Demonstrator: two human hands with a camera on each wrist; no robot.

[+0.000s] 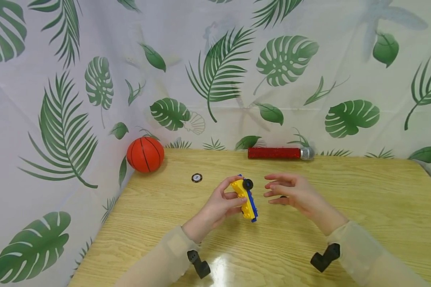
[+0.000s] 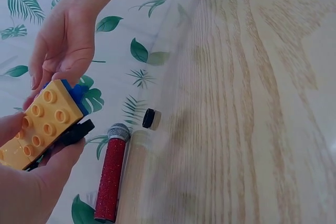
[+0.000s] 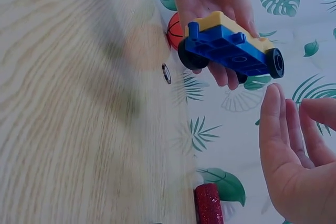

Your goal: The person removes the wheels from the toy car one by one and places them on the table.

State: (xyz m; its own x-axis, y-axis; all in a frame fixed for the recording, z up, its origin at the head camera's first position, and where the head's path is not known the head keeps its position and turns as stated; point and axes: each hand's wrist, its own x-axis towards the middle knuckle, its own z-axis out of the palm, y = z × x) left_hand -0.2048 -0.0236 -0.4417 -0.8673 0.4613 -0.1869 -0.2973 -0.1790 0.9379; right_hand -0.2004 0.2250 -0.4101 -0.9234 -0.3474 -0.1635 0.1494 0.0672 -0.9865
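Observation:
My left hand [image 1: 219,205] grips a toy car [image 1: 249,205], fingers and thumb on its sides. It has yellow studded bricks over a blue base and black wheels; the right wrist view shows the blue underside [image 3: 231,51]. Tilted, the car is held up over the table. To its right, my right hand [image 1: 291,191] has its fingers extended and parted towards it, touching nothing. In the right wrist view the fingertips are just below one wheel [image 3: 275,62]. A loose black wheel [image 2: 149,118] lies on the table, partly behind the right hand in the head view.
A red microphone [image 1: 274,153] with a silver head lies along the table's back edge. An orange-red basketball [image 1: 145,154] sits at the back left corner, with a black-and-white chip [image 1: 196,177] nearby. Leaf-patterned cloth [image 1: 215,79] hangs behind and at the left of the wooden table [image 1: 151,223].

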